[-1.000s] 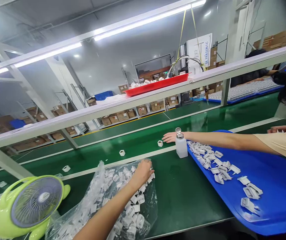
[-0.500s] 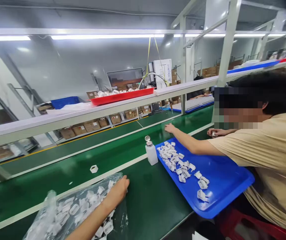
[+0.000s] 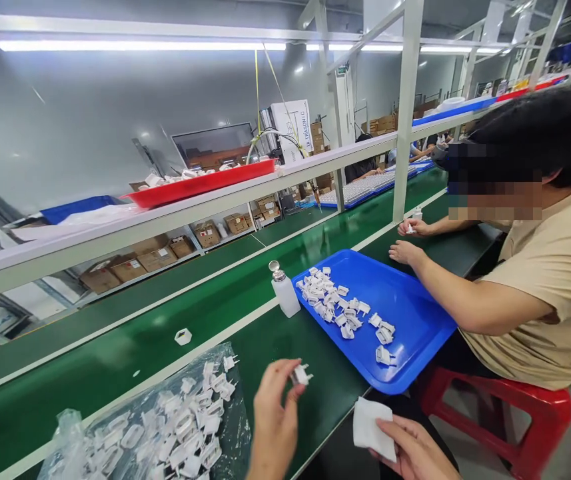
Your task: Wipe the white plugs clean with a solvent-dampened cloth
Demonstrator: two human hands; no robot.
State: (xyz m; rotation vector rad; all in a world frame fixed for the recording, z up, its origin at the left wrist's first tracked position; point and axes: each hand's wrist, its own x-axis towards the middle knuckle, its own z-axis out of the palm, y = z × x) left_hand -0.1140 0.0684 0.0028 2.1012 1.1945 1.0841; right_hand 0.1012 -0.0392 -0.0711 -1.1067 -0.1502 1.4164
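Between the thumb and fingers of my left hand (image 3: 276,417) is a white plug housing (image 3: 302,375) with two pins pointing right, held above the green bench. My right hand (image 3: 412,450) grips a folded white cloth (image 3: 371,421) at the bench's front edge, lower and to the right of the plug. Left of my left hand, a clear plastic bag (image 3: 238,417) lies spread with many similar white plug housings (image 3: 185,423) on it. The two hands are apart, and the cloth does not touch the plug.
A blue tray (image 3: 415,303) holds more white plug housings. Beside it stands a pump bottle (image 3: 285,297) with its metal lid up. One white piece (image 3: 183,337) lies on the green belt (image 3: 235,293). A co-worker (image 3: 520,287) sits at right by a red stool (image 3: 505,400). A red tray (image 3: 205,183) sits on the shelf.
My left hand has moved right from the bag and now holds a plug housing. My right hand has come into view with the cloth. The co-worker's reaching arm has drawn back; the view shifted right.
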